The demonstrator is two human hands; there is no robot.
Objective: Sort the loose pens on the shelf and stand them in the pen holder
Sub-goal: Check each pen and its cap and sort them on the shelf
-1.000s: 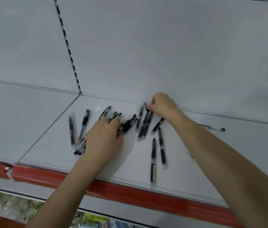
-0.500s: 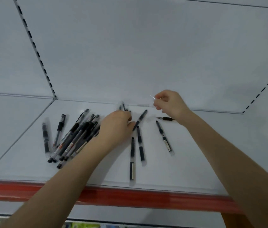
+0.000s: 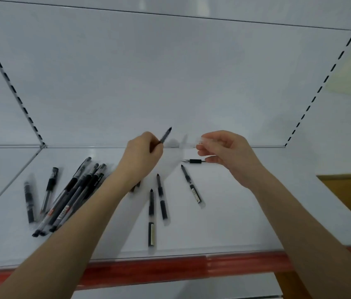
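Pen [image 3: 166, 134] — gripped by left hand [image 3: 142, 153] | clear piece [image 3: 192, 144] — pinched, right hand [image 3: 227, 152]

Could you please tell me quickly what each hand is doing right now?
Left hand: grips a black pen.
Right hand: pinches a small clear piece, perhaps a pen cap; too blurred to be sure.

Lighting: soft, even, cool; pale shadow across white shelf [image 3: 245, 223]. Blur: pen pile [image 3: 69, 197] at shelf's left smeared. Distortion: wide-angle bowing toward frame edges.
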